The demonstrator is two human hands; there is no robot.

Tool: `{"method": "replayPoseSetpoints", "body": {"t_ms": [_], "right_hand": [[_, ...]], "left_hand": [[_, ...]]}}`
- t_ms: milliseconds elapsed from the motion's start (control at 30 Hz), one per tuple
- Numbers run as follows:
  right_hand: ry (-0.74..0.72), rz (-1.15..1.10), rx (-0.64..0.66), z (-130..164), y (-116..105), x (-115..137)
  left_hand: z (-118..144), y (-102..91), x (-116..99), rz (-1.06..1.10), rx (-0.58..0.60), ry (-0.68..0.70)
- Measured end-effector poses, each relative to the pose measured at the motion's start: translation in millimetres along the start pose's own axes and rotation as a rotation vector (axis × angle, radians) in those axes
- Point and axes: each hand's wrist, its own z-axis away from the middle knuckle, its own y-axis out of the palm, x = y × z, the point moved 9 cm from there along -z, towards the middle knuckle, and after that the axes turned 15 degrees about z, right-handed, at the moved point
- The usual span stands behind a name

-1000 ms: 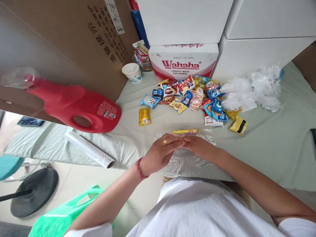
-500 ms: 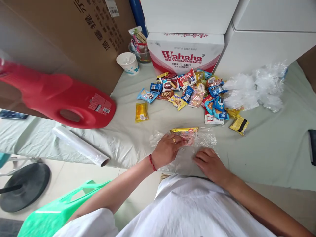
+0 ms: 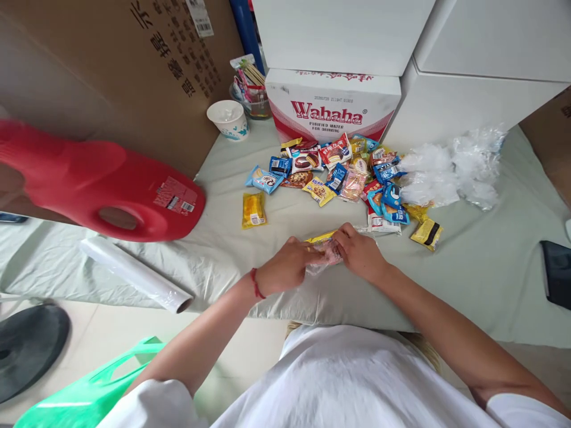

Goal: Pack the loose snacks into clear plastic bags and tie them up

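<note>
A pink and yellow snack packet (image 3: 330, 254) lies near the table's front edge, partly covered by clear plastic film (image 3: 317, 267). My left hand (image 3: 288, 265) grips the packet's left end through the film, its fingers bent. At the right end, my right hand (image 3: 360, 252) is closed with fingertips pressed on film and packet. Both hands hide parts of it. Behind them is a loose pile of wrapped snacks (image 3: 321, 190), and one yellow packet (image 3: 254, 210) sits apart on the left.
White film roll (image 3: 136, 276) and red jug (image 3: 173, 199) lie on the left. A paper cup (image 3: 228, 120) and a Wahaha carton (image 3: 332, 101) stand behind. Crumpled clear plastic (image 3: 450, 172) is at right, beyond a black phone (image 3: 557, 274) nearer the edge.
My right hand has moved up and left from the film's front edge onto the packet's right end. The film that was spread flat in front is now folded up over the packet.
</note>
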Motion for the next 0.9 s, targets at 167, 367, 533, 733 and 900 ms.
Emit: {"method": "replayPoseSetpoints", "body": {"t_ms": [167,367,533,733,900], "right_hand": [[-0.001,0.102,0.062,-5,2,5],[-0.021,0.127,0.108,-8,4,9],[-0.003,0.092,0.053,-8,2,9],[-0.004,0.112,0.101,-9,0,15],[-0.024,0.123,0.075,-11,-1,18]], "left_hand": [[63,-34.1,25,0.512,-0.374,0.027],[103,-9.4,47,0.325,-0.904,-0.182],[119,-26.4,104,0.168,-1.214,-0.615],[155,-50.5,68,-0.268,-1.388,-0.506],[79,-23.7,-26,-0.385,-1.015,-0.033]]}}
